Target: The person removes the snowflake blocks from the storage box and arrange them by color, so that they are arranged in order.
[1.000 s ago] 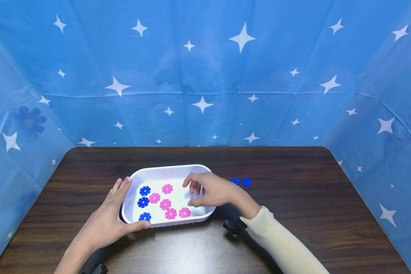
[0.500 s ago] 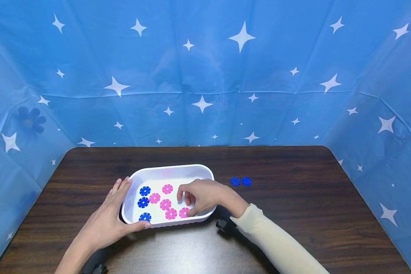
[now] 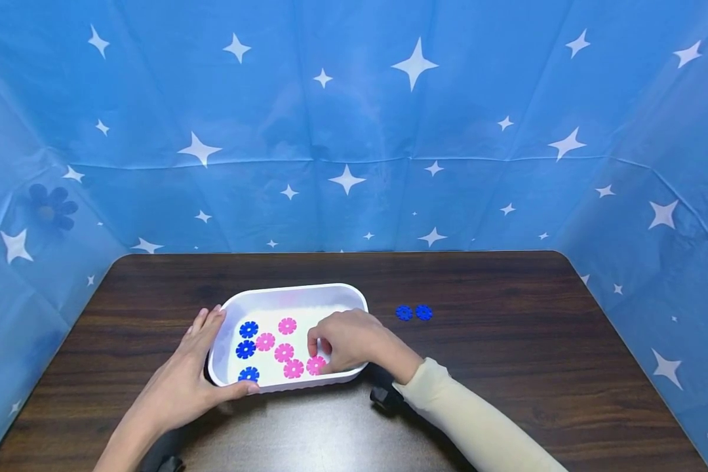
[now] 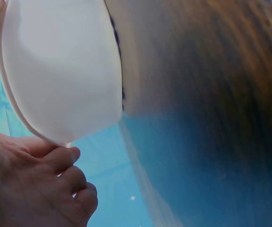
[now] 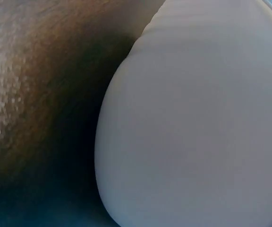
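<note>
In the head view, a white tray (image 3: 295,296) holds several flat notched discs, some pink, some blue. My left hand (image 3: 189,370) grips the tray's left end, thumb over the near rim and fingers at the far side. The left wrist view shows that hand (image 4: 46,175) curled against the rim of the tray (image 4: 70,71). My right hand (image 3: 351,341) reaches inside the tray's right part. Its thumb and curled index finger pinch at the edges of a pink disc (image 3: 315,366), which lies flat. The right wrist view has only the tray's outer wall (image 5: 197,118), with the right hand hidden.
Two blue discs (image 3: 414,313) lie side by side on the dark wooden table (image 3: 507,367), right of the tray. A blue curtain (image 3: 354,131) with white stars surrounds the table at the back and both sides.
My right hand has moved left and down into the tray, its thumb and index finger closing in on the nearest pink disc. The left hand and the tray have stayed put.
</note>
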`<state>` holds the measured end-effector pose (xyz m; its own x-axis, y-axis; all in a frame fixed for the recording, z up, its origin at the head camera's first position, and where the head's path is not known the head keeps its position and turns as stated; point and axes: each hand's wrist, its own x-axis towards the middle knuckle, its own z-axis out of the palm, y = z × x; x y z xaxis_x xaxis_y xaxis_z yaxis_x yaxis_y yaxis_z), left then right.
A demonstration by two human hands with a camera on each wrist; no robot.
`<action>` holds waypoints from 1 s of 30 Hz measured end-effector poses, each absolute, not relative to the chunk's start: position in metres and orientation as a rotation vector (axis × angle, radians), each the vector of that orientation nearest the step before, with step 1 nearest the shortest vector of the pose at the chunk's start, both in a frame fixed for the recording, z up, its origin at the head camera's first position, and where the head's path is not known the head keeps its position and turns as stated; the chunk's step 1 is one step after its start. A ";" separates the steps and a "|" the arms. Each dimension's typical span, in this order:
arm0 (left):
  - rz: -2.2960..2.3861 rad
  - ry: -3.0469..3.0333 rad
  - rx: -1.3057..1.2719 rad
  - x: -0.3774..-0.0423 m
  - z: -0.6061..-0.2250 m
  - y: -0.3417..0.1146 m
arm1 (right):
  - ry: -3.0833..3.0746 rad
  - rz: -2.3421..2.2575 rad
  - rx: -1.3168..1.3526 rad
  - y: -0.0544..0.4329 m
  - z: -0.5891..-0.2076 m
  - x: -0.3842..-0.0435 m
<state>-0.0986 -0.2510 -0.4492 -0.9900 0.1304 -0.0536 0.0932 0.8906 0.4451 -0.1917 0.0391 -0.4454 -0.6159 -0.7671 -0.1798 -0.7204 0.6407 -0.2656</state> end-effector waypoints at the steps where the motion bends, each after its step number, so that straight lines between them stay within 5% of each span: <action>1: 0.696 2.973 0.176 -0.099 -0.449 -0.251 | 2.597 -0.240 -1.202 0.039 -0.446 -0.192; 30: 0.712 2.974 0.176 -0.097 -0.451 -0.251 | 2.634 -0.212 -1.269 0.040 -0.447 -0.192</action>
